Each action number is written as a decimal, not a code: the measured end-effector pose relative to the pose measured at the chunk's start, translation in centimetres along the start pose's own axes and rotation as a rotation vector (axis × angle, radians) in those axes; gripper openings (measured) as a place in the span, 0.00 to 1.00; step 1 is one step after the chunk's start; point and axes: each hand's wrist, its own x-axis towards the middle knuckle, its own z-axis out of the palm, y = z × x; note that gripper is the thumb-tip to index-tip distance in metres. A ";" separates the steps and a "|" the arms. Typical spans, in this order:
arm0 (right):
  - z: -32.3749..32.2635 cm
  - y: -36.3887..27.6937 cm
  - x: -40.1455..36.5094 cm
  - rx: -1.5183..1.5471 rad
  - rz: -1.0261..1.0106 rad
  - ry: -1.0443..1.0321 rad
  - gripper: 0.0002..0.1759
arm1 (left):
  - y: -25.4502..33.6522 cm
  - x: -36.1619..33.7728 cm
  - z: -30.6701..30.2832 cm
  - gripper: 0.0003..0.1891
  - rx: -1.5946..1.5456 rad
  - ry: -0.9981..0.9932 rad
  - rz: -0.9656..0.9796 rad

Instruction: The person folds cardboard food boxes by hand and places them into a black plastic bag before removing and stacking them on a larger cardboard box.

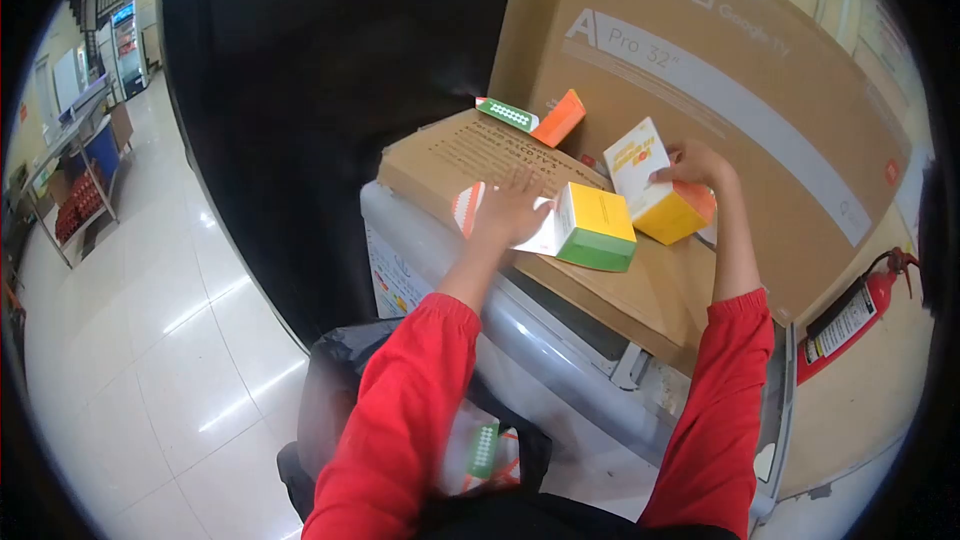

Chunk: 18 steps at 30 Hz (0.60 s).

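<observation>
My right hand (697, 168) grips a small white, yellow and orange paper carton (655, 185) by its upper right side, with the fingers bent round its edge. Fingers spread, my left hand (515, 208) lies over the white part of a second small carton (598, 228), which has a yellow top and a green side. Part of that carton is hidden under the palm. Behind both hands lies another carton piece (530, 120) in green and orange. All of these are on or just above a flat brown cardboard box (450, 145) with printed text.
A large brown TV box (720, 70) stands upright behind. The flat box rests on a grey-white chest-like appliance (470, 280). Below my left arm, a black plastic bag (335, 370) holds similar printed cartons. A fire extinguisher (860, 315) is at the right.
</observation>
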 end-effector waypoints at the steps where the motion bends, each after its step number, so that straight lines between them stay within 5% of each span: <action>1: -0.1 -0.7 -0.9 -0.048 0.027 -0.054 0.31 | 0.1 -0.1 0.1 0.30 -0.011 0.001 0.001; 6: 0.4 -0.8 -4.6 -0.264 0.112 -0.009 0.24 | 0.1 -0.1 0.3 0.30 0.002 0.004 -0.009; 11: -1.4 3.0 -7.9 -0.135 0.060 0.121 0.22 | 0.2 0.0 0.0 0.30 -0.012 -0.010 -0.018; 15: -3.7 3.0 -11.8 0.610 -0.072 0.234 0.25 | 0.1 0.1 0.3 0.30 -0.025 -0.001 -0.021; 18: -4.4 5.1 -13.1 0.989 0.096 0.401 0.26 | 0.2 -0.1 -0.1 0.30 -0.021 -0.011 -0.023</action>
